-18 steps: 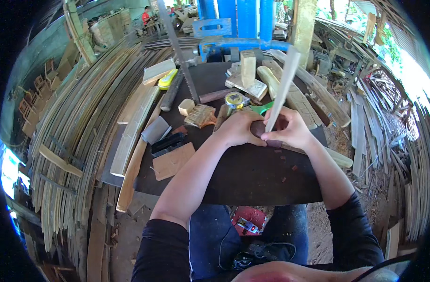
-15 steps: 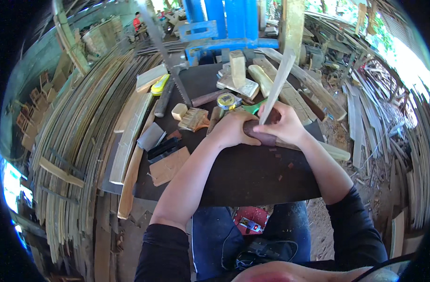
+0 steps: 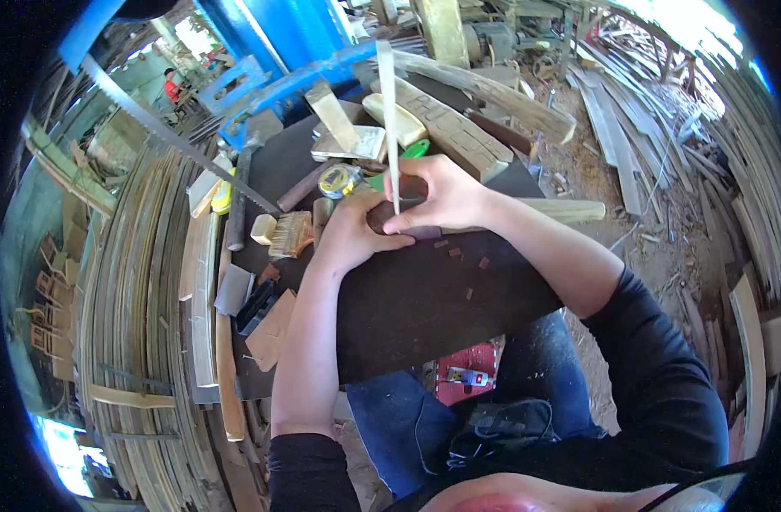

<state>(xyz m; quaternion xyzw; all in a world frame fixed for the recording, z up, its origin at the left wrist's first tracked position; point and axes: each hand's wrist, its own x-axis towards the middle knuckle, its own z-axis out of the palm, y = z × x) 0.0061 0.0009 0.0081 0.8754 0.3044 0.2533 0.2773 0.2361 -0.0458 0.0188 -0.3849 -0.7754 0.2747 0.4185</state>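
Note:
Just above the dark tabletop's near part (image 3: 424, 316), my left hand (image 3: 354, 229) is closed on a reddish-brown wooden piece (image 3: 424, 233), largely hidden by my fingers. My right hand (image 3: 437, 194) grips a long, pale flat strip (image 3: 389, 111) standing nearly upright, its lower end at that piece. Beside my hands are a yellow tape measure (image 3: 341, 179), a wide brush (image 3: 290, 235) and a green object (image 3: 415, 148), partly hidden. Small reddish chips (image 3: 456, 253) lie just right of and below the brown piece.
A saw blade (image 3: 173, 136) slants beside a blue metal frame (image 3: 279, 91). Wood blocks (image 3: 441, 128), a black tool (image 3: 255, 307) and a yellow knife (image 3: 222, 198) crowd the table. Long planks (image 3: 126, 299) fill both sides. A person in red (image 3: 172, 88) is at the back left.
The view has swung, so the blue frame and table now sit further left and tilted. My hands appear higher and further left, still gripping the same pieces; the pale strip stands more upright.

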